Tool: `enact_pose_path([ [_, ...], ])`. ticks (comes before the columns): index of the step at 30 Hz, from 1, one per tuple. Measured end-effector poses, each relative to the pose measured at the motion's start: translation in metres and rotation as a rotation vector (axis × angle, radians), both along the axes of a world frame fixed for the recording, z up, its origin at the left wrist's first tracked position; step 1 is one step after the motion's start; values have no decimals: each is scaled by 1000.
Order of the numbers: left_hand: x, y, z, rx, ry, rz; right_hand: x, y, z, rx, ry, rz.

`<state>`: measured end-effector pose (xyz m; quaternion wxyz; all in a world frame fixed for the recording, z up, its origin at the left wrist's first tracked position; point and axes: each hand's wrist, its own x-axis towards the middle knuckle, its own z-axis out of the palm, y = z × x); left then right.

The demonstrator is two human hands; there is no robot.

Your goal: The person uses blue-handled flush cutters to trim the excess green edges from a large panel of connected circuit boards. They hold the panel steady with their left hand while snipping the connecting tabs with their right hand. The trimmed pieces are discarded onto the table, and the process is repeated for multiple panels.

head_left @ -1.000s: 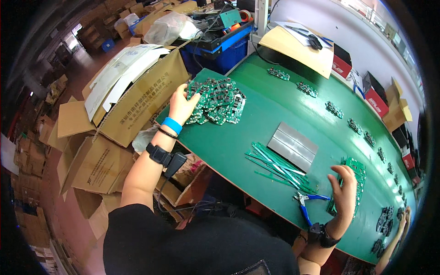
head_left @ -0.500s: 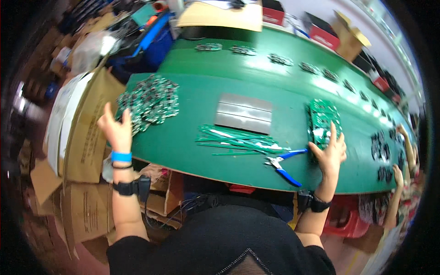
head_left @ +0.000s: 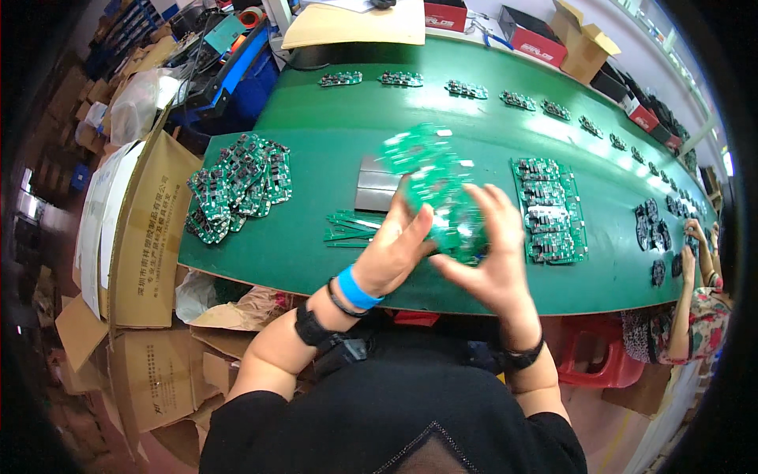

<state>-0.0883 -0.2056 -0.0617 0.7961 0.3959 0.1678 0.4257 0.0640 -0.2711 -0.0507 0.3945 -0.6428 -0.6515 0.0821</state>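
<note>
A green circuit board panel (head_left: pixel 436 189), smeared by motion, is held up in front of my chest above the table. My left hand (head_left: pixel 388 254) grips its lower left side, and my right hand (head_left: pixel 496 265) has hold of its lower right side. Behind it, partly covered, are a grey metal block (head_left: pixel 373 186) and some thin green board strips (head_left: pixel 347 227). To the right of my hands lies a stack of circuit board panels (head_left: pixel 550 212). At the left is a heap of separate circuit boards (head_left: pixel 241 183).
Several boards (head_left: pixel 466 89) form a row on the far green bench (head_left: pixel 371 107). Cardboard boxes (head_left: pixel 146 237) stand against the table's left end. At the far right, a co-worker's hands (head_left: pixel 688 254) are near dark parts (head_left: pixel 651 225). A red stool (head_left: pixel 604 355) stands below.
My right hand has moved left from the stack with a circuit board panel. My left hand has come right from the heap onto the same panel. The cutting pliers are now hidden.
</note>
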Motion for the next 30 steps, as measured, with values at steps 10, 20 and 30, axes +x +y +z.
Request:
enact_pose_path([
  [10, -81, 38, -9, -409, -115, -52, 49, -53, -29, -318, -226, 63],
  [20, -88, 38, -16, -369, -181, -226, 51, -42, -20, -54, 216, 141],
  [30, -83, 13, -9, -329, -48, -193, -5, 25, 9, 161, -180, 89],
])
